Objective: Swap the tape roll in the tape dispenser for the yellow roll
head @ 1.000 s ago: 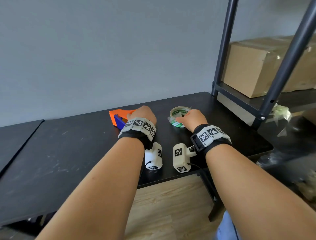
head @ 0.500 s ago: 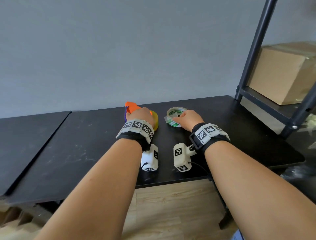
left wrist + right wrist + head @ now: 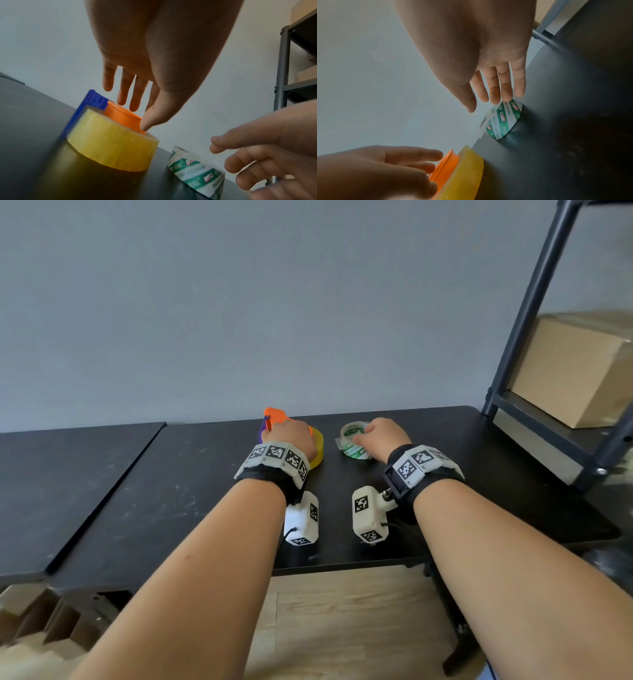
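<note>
Yellow roll [image 3: 113,146] sits on the orange dispenser [image 3: 122,119] hub on the desk [image 3: 171,491], both hands spread, left hand [image 3: 154,54] thumb touching hub, right hand [image 3: 479,47] over green-printed roll [image 3: 503,119]: I'd steady the dispenser, press evenly.

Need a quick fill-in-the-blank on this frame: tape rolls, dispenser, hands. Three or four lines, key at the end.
1. The roll mounted on the orange and blue tape dispenser is ____ in colour.
2. The green-and-white printed roll lies on the black ____.
3. The left hand is over the dispenser; the ____ hand is over the printed roll.
4. On the metal shelf at right sits a cardboard ____.

Missing words: yellow; table; right; box
</note>
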Available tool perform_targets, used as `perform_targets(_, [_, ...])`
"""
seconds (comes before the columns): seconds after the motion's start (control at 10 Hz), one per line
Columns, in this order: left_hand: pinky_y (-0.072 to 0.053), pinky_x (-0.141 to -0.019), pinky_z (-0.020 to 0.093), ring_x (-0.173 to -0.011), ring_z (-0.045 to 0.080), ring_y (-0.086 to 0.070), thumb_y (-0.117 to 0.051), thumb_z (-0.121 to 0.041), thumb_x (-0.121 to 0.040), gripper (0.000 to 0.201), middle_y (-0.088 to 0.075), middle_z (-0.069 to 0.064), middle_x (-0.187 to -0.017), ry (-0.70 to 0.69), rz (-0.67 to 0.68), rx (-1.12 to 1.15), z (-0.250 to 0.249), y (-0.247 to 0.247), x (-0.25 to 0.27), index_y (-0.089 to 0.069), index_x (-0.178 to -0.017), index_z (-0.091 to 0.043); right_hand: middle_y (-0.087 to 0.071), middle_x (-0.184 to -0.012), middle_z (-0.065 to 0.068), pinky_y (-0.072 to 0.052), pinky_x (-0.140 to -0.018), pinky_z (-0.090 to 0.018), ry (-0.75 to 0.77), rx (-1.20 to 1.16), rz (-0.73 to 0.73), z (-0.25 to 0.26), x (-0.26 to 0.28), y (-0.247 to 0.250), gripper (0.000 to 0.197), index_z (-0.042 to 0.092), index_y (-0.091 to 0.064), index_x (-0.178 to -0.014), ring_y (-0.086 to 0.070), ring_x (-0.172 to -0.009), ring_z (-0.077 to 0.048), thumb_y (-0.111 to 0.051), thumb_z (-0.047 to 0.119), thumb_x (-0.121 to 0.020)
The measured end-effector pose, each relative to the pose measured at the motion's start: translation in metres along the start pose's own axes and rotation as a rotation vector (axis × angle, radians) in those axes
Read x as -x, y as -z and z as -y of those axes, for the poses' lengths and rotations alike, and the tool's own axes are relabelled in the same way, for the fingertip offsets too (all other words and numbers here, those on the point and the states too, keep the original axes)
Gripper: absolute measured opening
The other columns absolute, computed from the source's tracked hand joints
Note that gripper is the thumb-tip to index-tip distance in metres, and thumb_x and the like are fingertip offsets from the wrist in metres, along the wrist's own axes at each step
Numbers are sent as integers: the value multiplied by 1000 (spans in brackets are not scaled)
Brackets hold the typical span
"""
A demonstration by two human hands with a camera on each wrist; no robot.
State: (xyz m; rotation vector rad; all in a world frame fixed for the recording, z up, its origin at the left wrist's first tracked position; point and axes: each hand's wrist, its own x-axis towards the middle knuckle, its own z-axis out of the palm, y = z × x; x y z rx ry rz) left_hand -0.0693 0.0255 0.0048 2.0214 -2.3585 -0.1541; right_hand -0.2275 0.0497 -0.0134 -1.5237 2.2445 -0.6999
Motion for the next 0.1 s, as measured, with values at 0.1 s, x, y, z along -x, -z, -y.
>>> perform_targets(0.1, [-37,-98,38,-120,33,-50,-46,-20,-90,35,-55,10,-126,13,-23,-14,7,5,2,-56,-124,-20,-50,-68,-2,-35,-59,-29,76,19,7,10,13,7,22,12,-55,-73,-52,-70,-23,-58,25,-90])
